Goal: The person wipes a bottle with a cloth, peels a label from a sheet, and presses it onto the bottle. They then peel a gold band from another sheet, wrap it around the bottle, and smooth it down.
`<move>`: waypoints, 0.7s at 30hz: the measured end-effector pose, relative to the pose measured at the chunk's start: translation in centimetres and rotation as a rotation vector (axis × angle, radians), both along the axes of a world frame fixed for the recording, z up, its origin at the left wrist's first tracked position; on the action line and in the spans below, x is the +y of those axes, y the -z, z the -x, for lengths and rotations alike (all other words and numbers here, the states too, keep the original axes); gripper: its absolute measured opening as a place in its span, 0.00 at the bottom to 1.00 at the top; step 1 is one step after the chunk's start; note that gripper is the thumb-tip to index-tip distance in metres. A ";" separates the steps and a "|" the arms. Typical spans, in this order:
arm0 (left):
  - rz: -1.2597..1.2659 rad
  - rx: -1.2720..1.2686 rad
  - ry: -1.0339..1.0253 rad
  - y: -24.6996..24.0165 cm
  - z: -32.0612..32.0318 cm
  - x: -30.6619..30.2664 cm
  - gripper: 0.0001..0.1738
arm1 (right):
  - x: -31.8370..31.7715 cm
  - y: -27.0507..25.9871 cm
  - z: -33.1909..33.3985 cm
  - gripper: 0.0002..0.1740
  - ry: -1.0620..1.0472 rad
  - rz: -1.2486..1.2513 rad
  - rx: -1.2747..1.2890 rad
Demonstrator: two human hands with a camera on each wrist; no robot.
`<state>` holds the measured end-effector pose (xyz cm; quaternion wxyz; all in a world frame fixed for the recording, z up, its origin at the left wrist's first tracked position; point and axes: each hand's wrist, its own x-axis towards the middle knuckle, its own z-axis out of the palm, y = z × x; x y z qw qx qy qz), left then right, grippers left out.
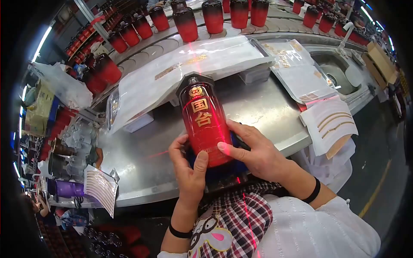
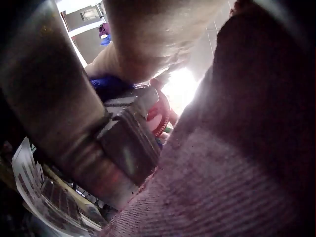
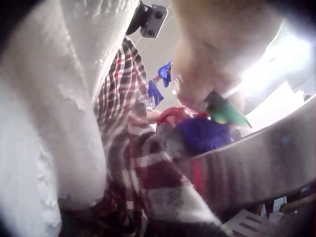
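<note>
A red bottle (image 1: pixel 206 124) with a black top and gold characters lies tilted at the table's near edge, its neck in a dark angular holder (image 1: pixel 183 84). At its lower left side, the left hand (image 1: pixel 189 172) holds it, thumb on the front. The right hand (image 1: pixel 258 152) has its thumb on the lower front and its index finger along the right side. A green, pointed piece (image 3: pixel 229 114) shows by the right hand in the right wrist view. Blue material (image 3: pixel 202 133) lies beneath the bottle. In the left wrist view the bottle's red base (image 2: pixel 158 113) is partly hidden.
Behind the bottle is a white sheet (image 1: pixel 142 90) with gold pieces. Trays with more gold pieces (image 1: pixel 284 53) and a sink (image 1: pixel 333 71) are at the right. Strips on backing sheets hang over both table edges. Several red and black bottles (image 1: pixel 185 23) line the conveyor.
</note>
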<state>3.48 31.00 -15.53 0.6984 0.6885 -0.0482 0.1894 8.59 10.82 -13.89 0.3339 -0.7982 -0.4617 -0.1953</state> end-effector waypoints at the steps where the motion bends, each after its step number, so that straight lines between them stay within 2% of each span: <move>1: -0.013 -0.003 0.000 0.0 0.0 0.0 0.33 | 0.0 0.0 0.0 0.35 -0.001 0.000 -0.002; 7: 0.047 -0.037 0.018 0.3 -0.1 0.1 0.29 | 0.0 0.0 -0.1 0.34 0.002 0.000 -0.002; 14: 0.017 -0.017 -0.004 0.0 0.0 -0.1 0.31 | 0.0 0.1 0.1 0.30 0.019 -0.065 0.033; 17: -0.055 -0.012 -0.032 0.2 0.0 0.1 0.34 | -0.2 -1.2 0.9 0.27 0.063 -0.360 0.306; 18: -0.093 0.009 -0.048 0.1 0.1 0.0 0.35 | -0.1 -1.7 0.8 0.25 0.088 -0.385 0.289; 21: -0.068 0.045 -0.052 -0.3 -0.1 -0.4 0.36 | 0.7 -4.4 1.3 0.21 0.069 -0.410 0.723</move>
